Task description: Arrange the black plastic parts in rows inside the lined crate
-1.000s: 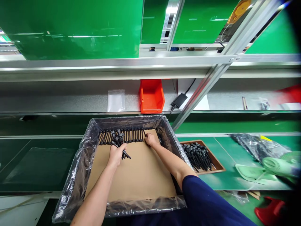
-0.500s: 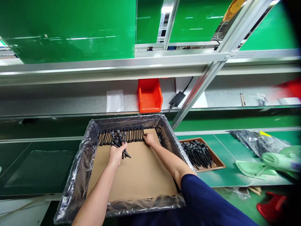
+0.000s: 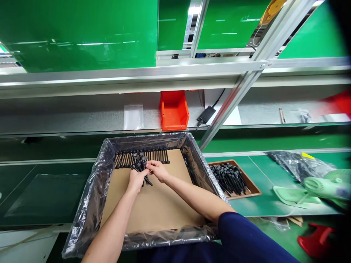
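My left hand (image 3: 136, 180) is closed around a bunch of black pins (image 3: 141, 164), held over the brown cardboard sheet (image 3: 153, 204) inside a box lined with clear plastic (image 3: 90, 204). My right hand (image 3: 157, 170) has come up against the bunch, its fingers pinching at one of the pins. A row of black pins (image 3: 142, 157) lies side by side along the far edge of the cardboard.
A small brown tray (image 3: 251, 188) heaped with more black pins sits right of the box. A red bin (image 3: 174, 111), a clear bag (image 3: 133, 117) and a black power adapter (image 3: 206, 114) lie on the shelf behind. Plastic bags and a pale green fan (image 3: 315, 186) are at far right.
My right hand left the right end of the pin row and moved left to the bunch in my left hand. The left hand has barely moved.
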`<control>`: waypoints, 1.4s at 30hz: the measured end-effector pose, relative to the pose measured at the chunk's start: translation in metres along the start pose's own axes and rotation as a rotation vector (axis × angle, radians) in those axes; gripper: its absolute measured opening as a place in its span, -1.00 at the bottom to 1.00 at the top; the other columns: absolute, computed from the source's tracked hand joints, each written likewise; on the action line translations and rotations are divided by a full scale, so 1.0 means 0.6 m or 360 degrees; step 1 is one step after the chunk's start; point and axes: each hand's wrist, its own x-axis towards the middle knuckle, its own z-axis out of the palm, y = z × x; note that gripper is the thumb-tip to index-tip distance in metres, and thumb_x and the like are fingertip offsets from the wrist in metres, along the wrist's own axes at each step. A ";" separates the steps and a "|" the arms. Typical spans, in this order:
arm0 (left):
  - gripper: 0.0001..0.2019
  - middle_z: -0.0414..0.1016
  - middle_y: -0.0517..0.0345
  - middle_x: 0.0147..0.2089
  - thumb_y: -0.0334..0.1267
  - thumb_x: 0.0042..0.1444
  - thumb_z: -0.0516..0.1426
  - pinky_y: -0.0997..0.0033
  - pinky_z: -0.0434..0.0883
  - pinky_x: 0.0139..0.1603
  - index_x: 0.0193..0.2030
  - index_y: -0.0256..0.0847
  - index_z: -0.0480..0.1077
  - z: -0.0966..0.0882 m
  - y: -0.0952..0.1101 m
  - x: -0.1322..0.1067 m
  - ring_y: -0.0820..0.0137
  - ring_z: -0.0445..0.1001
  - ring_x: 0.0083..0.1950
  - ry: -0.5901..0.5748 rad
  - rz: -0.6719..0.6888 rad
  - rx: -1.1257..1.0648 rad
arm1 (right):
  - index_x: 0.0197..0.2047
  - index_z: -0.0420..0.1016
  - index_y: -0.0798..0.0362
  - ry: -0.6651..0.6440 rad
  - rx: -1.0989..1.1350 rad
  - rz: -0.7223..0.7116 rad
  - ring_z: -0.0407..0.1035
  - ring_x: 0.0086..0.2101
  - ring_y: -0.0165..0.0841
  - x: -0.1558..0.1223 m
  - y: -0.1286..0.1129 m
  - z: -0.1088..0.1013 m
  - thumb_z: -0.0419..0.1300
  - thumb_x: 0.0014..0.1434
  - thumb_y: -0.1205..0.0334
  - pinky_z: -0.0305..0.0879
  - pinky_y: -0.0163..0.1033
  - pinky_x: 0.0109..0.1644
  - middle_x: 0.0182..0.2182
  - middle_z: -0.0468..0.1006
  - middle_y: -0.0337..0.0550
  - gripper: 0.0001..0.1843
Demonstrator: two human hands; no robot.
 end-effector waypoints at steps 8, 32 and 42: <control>-0.81 0.43 0.16 -0.55 -0.26 -0.28 0.28 0.43 0.31 -0.44 -0.50 -0.31 0.44 0.002 0.005 0.001 0.42 0.38 -0.51 0.0112 -0.0049 -0.0009 | -0.41 0.33 0.06 0.0337 0.0268 0.0109 0.30 -0.54 -0.48 0.047 -0.030 -0.076 0.24 0.02 0.15 0.23 -0.39 -0.49 -0.52 0.44 -0.25 -0.81; -0.88 0.44 0.12 -0.58 -0.34 -0.29 0.24 0.47 0.31 -0.53 -0.54 -0.32 0.41 -0.008 -0.008 0.015 0.43 0.39 -0.57 0.0176 -0.0086 0.0000 | -0.14 0.55 0.15 0.1043 -0.1957 0.0476 0.49 -0.17 -0.20 0.173 0.052 -0.305 0.21 0.16 0.20 0.28 -0.31 -0.22 -0.18 0.59 0.12 -0.76; -0.88 0.44 0.13 -0.59 -0.34 -0.30 0.25 0.47 0.29 -0.53 -0.57 -0.30 0.42 -0.008 -0.009 0.015 0.44 0.39 -0.57 0.0151 -0.0078 0.0028 | -0.20 0.56 0.16 0.1142 -0.1883 0.0356 0.48 -0.20 -0.23 0.150 0.037 -0.284 0.16 0.18 0.21 0.26 -0.32 -0.21 -0.21 0.59 0.11 -0.77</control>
